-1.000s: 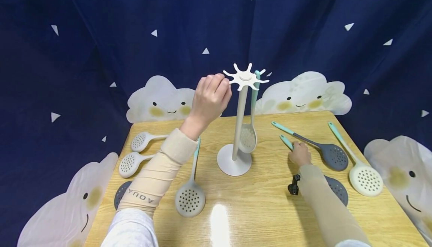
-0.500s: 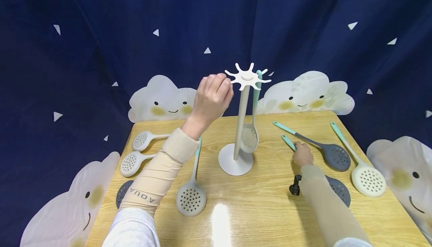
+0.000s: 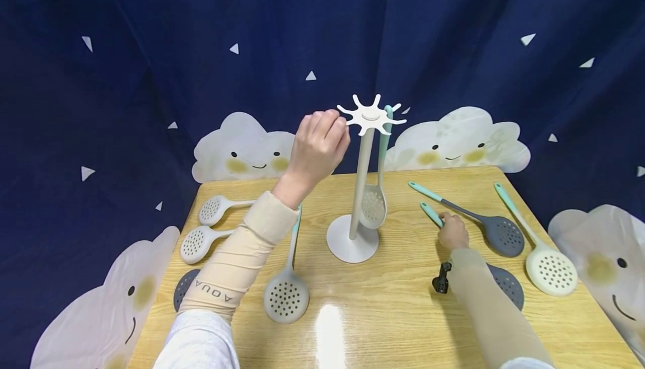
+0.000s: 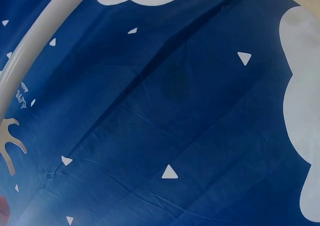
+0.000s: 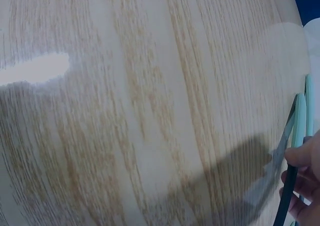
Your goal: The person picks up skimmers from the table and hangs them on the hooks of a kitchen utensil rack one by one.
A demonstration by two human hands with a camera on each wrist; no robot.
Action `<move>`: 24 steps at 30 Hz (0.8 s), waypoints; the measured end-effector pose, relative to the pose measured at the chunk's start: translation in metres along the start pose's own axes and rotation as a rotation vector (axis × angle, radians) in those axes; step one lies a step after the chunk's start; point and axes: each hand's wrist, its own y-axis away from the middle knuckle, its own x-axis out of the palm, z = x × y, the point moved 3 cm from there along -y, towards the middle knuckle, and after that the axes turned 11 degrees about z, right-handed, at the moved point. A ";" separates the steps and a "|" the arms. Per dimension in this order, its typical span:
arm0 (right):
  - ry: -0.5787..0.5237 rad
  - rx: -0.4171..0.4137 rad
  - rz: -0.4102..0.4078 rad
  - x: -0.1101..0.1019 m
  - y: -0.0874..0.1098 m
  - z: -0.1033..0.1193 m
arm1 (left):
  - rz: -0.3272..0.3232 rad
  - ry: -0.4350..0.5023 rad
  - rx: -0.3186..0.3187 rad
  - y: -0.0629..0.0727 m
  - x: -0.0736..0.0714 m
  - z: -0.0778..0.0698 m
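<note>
Writing first: on the left sleeve (image 3: 242, 257) we read "AQUA", upside down from our viewpoint. A few pale marks on the blue curtain (image 3: 277, 16) in the left wrist view stay illegible to us.

Grips: the left hand (image 3: 317, 148) has its fingers curled over the tip of a left-side prong of the white stand (image 3: 361, 184); fingertips hidden from us in the head view. The right hand (image 3: 453, 232) pinches the dark skimmer (image 3: 508, 288) between thumb and fingers, just below its mint handle end (image 5: 300, 116). We place that skimmer on the right of the table (image 3: 383, 313), its perforated head partly covered by the right sleeve (image 3: 489, 307).

Pose: left arm raised, running from near left up to prong height, knuckles up. Right forearm low, in from near right, hand down close to the tabletop.

Round about: a pale skimmer (image 3: 373, 208) hangs upright on the stand's right side. A second dark skimmer (image 3: 503, 236) lies just beyond the right hand, a cream skimmer (image 3: 551, 268) further right. We note a gray skimmer (image 3: 286, 296) lying left of the stand base.
</note>
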 end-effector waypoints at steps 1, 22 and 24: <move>-0.005 -0.003 -0.003 0.000 0.000 0.000 | -0.001 0.001 0.000 0.000 0.000 0.000; -0.072 -0.027 -0.263 -0.041 0.002 0.045 | 0.000 0.008 -0.001 0.001 0.000 0.000; -0.094 -0.036 -0.283 -0.046 0.003 0.053 | 0.000 0.008 -0.002 0.000 0.000 0.000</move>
